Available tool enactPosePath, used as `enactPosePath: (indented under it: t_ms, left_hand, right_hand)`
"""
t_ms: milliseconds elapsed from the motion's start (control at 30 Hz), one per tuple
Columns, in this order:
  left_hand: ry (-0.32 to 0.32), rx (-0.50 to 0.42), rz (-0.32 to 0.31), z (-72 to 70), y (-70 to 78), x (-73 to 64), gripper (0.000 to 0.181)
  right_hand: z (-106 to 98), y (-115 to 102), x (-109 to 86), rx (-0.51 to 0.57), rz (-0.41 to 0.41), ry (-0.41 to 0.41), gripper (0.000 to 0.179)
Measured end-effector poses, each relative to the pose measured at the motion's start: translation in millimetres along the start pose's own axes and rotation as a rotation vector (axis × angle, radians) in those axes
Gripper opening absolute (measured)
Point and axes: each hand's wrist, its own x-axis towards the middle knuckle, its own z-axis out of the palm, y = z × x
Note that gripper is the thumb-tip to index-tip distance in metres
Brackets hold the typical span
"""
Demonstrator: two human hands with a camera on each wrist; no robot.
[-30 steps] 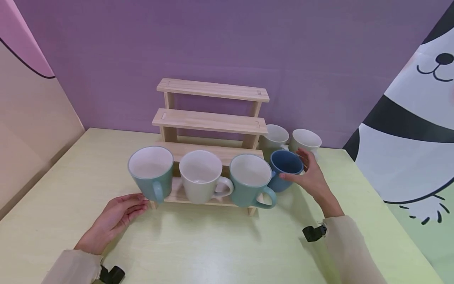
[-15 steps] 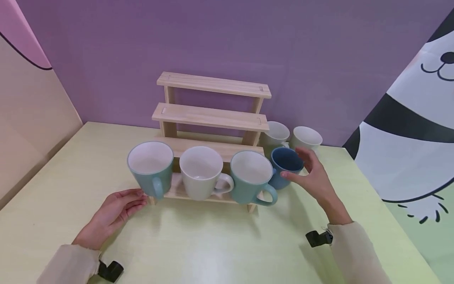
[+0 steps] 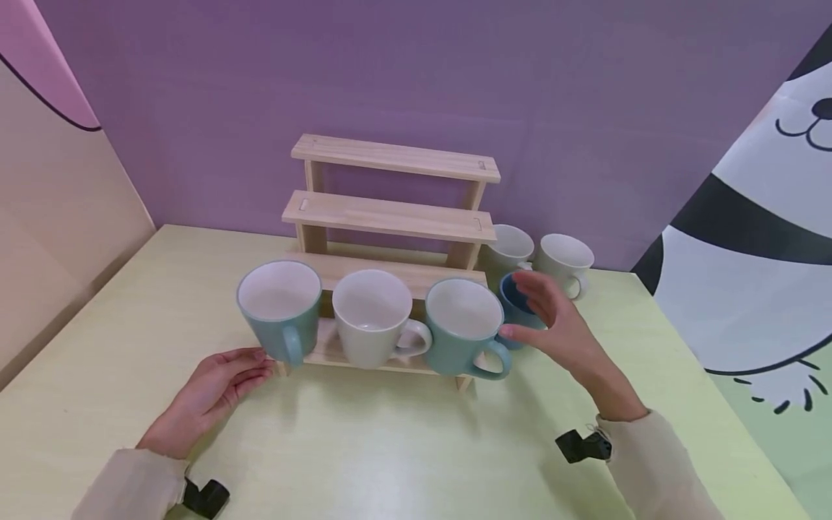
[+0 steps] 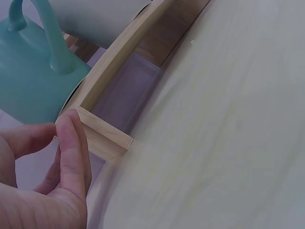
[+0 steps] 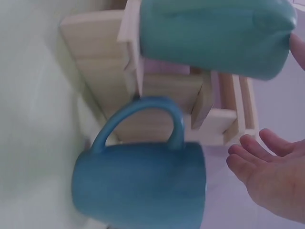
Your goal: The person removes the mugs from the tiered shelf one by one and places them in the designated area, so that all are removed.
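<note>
The right teal mug point(image 3: 458, 350), smooth and tapering, with a looped handle and pale interior, stood on the lowest board of the stepped wooden rack point(image 3: 390, 217). The right hand point(image 3: 568, 336) was beside its rim, fingers spread wide and gripping nothing; whether the thumb touched the mug was unclear. The left hand point(image 3: 211, 393) pinched the board's near-left end between thumb and fingertips. A rounded dark blue mug point(image 3: 516, 315) stood on the pale table point(image 3: 364, 448), just right of the rack. The glossy white mug point(image 3: 367, 343) and left teal mug point(image 3: 274, 336) shared the fine-grained board.
</note>
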Motion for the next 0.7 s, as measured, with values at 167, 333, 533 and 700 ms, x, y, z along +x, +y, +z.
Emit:
enactPosePath:
  t_ms: [167,333,533,700]
  left_hand:
    - [0.021,0.017,-0.002,0.2,1.9,0.0,0.023]
    - [0.016,0.007,0.008,-1.4,3.8,-1.3,0.024]
    - [0.022,-0.002,0.02,-4.4,2.6,-1.6,0.026]
    - [0.006,0.002,0.024,-3.3,-2.4,0.8,0.025]
  right_hand:
    - [8.2,-7.1,4.6,0.028,-0.036,-0.019,0.075]
    - [14.9,-9.5,8.7,0.037,-0.063,-0.045,0.077]
    - [23.1,-6.5,12.0,0.039,-0.108,-0.09,0.084]
    - [25.9,-1.6,9.0,0.024,-0.128,-0.118,0.088]
